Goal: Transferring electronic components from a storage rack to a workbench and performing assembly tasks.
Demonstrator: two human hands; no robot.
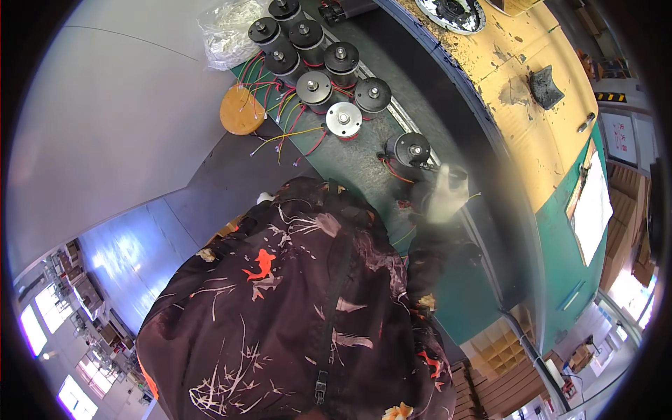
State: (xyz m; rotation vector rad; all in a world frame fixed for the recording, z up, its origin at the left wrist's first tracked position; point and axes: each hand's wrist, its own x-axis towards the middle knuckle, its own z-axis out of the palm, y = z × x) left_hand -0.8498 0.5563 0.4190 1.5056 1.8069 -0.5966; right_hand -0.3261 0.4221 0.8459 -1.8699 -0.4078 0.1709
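Note:
My right hand [448, 196], in a white glove, is smeared by motion beside a single black cylindrical electric motor [409, 149] on the green bench. Whether its fingers are closed on anything does not show. A dark thin shape lies between that hand and the motor. The motor has a metal shaft on top and red wires at its base. To the left of my body only a bit of white shows, probably the glove of my left hand [264, 198]; its fingers are hidden. Farther off stand several similar motors [313, 89], one with a silver top [344, 120].
Coloured wires hang over the bench edge by a round wooden stool [242, 110]. A clear plastic bag [234, 31] lies at the far left. A dark belt-like strip [448, 91] separates the motors from a stained yellow board [521, 105]. A clipboard with paper [591, 203] lies right.

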